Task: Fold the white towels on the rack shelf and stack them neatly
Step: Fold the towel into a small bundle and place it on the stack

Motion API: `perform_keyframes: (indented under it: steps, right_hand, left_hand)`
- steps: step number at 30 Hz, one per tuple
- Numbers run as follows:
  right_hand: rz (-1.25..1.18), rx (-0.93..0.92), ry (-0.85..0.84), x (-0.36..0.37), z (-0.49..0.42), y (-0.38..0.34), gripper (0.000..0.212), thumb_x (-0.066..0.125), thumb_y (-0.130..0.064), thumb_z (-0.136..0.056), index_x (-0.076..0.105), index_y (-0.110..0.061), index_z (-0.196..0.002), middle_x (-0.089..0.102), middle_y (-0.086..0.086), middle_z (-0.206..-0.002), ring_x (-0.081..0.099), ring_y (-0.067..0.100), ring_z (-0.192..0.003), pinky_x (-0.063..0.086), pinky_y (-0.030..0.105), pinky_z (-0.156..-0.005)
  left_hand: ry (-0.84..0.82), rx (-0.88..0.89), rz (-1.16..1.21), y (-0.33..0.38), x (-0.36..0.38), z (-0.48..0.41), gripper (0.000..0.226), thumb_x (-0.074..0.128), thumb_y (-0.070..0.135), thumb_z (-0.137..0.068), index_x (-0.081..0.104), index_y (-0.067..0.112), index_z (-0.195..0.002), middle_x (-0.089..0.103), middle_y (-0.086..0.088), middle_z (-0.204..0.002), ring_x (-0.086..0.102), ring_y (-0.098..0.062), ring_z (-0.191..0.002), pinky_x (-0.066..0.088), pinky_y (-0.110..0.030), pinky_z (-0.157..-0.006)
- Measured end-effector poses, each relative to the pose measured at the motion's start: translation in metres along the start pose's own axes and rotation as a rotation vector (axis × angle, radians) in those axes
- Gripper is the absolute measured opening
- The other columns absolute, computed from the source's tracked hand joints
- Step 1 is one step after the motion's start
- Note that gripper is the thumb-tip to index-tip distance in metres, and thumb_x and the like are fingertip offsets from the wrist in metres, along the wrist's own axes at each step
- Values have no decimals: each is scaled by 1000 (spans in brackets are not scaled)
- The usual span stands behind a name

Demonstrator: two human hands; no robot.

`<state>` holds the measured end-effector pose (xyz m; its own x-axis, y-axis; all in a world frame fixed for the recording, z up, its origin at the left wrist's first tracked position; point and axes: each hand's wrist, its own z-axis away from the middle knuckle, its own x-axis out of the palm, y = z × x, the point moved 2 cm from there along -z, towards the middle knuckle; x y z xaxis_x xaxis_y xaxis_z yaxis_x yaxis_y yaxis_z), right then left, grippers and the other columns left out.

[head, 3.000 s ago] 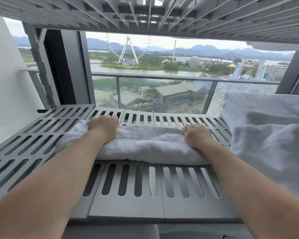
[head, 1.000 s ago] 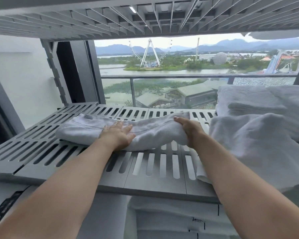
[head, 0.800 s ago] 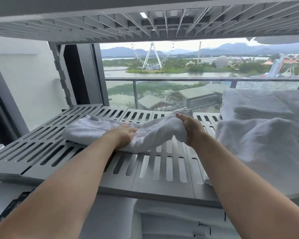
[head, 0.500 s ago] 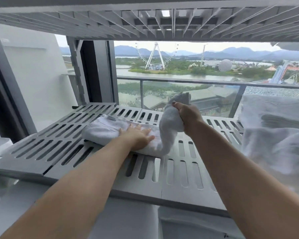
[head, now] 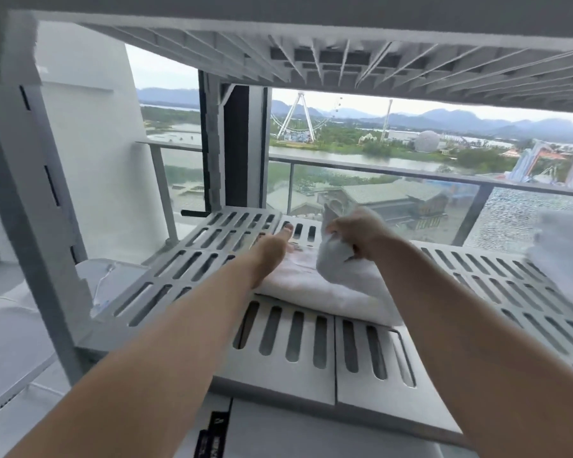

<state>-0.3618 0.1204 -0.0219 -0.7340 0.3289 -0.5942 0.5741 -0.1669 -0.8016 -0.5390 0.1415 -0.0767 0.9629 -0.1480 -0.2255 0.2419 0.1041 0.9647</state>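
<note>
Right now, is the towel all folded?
Not yet: the right hand holds one end of the towel up; the left hand presses the rest flat.

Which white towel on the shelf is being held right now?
The middle towel: the right hand grips its raised end and the left hand lies flat on it. The towels at the right edge are untouched.

Right hand [head: 361, 231] swung towel [head: 311, 290] end leftward, seemingly.

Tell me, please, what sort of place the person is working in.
Probably a high-rise hotel or apartment room: a slotted rack shelf holds a white towel, and a glass balustrade overlooks a river and Ferris wheel below.
</note>
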Motion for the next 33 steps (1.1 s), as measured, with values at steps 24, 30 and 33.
perform_keyframes:
  steps: [24,30,33]
  right_hand:
    - [422,-475,23,59,44,19,16,64,-19,-84,79,-15,-79,76,1,-81,68,19,-81,53,29,-73]
    - [583,-364,9,72,39,7,56,47,-74,-84,54,-20,-72,68,3,-84,65,24,-88,55,39,-78]
    - [722,-274,-28,86,39,-2,60,52,-73,-79,58,-23,-110,64,9,-123,58,30,-115,51,46,-92]
  left_hand:
    - [-259,34,276,-6,-10,-14,73,19,65,-103,26,18,-158,24,-20,-163,19,-29,-153,12,-46,-125]
    - [-272,20,372,-11,-10,-15,78,19,62,-104,24,5,-158,20,-23,-163,18,-31,-153,12,-42,-126]
    - [-268,-18,449,-13,-16,-18,78,17,63,-103,29,8,-156,24,-22,-162,19,-33,-153,19,-48,-124]
